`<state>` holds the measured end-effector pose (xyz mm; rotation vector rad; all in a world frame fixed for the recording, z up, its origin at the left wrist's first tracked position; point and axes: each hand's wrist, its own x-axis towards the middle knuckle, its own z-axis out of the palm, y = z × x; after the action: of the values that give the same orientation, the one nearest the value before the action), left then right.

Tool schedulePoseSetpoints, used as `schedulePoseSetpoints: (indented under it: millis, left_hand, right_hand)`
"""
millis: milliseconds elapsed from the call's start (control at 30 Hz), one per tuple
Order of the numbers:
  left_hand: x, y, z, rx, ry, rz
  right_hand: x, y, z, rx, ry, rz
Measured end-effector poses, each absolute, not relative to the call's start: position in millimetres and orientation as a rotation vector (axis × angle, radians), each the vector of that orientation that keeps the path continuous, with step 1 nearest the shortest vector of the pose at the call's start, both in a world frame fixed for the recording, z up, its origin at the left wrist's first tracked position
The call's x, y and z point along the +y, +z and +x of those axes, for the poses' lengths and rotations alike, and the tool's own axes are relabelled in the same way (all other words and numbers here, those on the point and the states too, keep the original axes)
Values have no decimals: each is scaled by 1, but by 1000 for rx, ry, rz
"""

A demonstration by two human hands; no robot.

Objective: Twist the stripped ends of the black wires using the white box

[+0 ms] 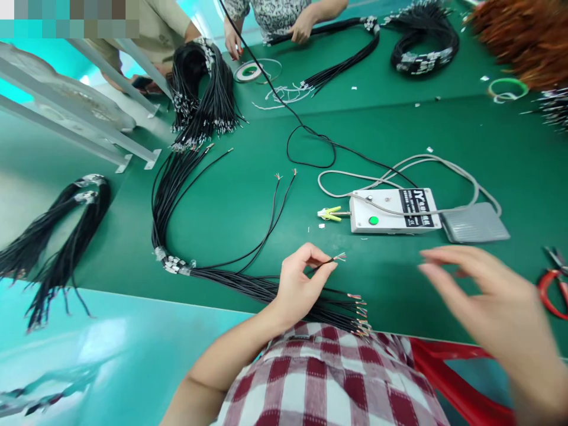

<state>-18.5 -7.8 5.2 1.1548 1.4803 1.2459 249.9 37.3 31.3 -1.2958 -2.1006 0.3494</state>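
Note:
My left hand (304, 281) pinches one black cable (329, 261) near its end, where thin bare wires fan out to the right. Below it, a bundle of black cables (239, 284) runs along the table edge, its stripped ends beside my wrist. My right hand (483, 290), slightly blurred, hovers over the table at the right with thumb and fingers apart and nothing between them. Beyond both hands lies a white box (386, 222) with a green button and a yellow-green clip (332, 214) on its left side. Two cables with splayed ends (277, 198) lie apart from the bundle.
A grey pedal (477, 223) adjoins the box. Red-handled pliers (550, 296) lie at the right edge. More black cable bundles (204, 89) rest at the back and left. Two people work across the green table (373, 130); one person's hand (304, 26) holds cables. White metal bars (80, 118) stand left.

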Motion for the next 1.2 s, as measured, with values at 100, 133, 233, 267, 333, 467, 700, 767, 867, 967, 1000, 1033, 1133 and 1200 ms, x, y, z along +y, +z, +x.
schedulePoseSetpoints:
  millis: [100, 133, 233, 267, 333, 467, 700, 767, 867, 967, 1000, 1033, 1133, 1200]
  left_hand:
    - [-10, 4, -16, 1552, 1384, 1411]
    - [-10, 4, -16, 1553, 1412, 1461]
    - [-12, 1, -18, 1558, 1448, 1541]
    - [-12, 0, -19, 1565, 1450, 1554]
    - [-13, -4, -21, 1574, 1451, 1565]
    - [-11, -7, -22, 1483, 1369, 1374]
    - [7, -1, -22, 1073, 1185, 982]
    - [10, -4, -22, 1077, 1233, 987]
    - [11, -11, -21, 1043, 1285, 890]
    - [9, -17, -20, 1001, 1309, 758]
    - [9, -19, -20, 999, 1302, 735]
    - [8, -22, -20, 1010, 1296, 732]
    - [6, -31, -20, 1159, 1316, 888]
    - [5, -38, -21, 1300, 1341, 1084]
  right_hand:
    - [36, 25, 187, -1993, 1047, -1200]
    - [37, 24, 170, -1921, 1188, -1172]
    - [43, 18, 143, -1662, 1510, -1120]
    - [44, 16, 140, -1577, 1589, -1108]
    - [47, 12, 138, -1439, 1702, -1082]
    - [51, 3, 138, -1302, 1840, -1019]
    - [49, -14, 135, -1229, 1961, -1006]
    - [48, -16, 134, -1217, 1958, -1021]
    - [47, -16, 132, -1232, 1942, -1013]
    - [48, -16, 129, -1308, 1863, -1015]
    - [49, -16, 128, -1359, 1818, -1025]
    - [50, -18, 128, -1420, 1761, -1041]
    - [52, -25, 129, -1622, 1538, -1099]
    - [53, -31, 131, -1730, 1402, -1116]
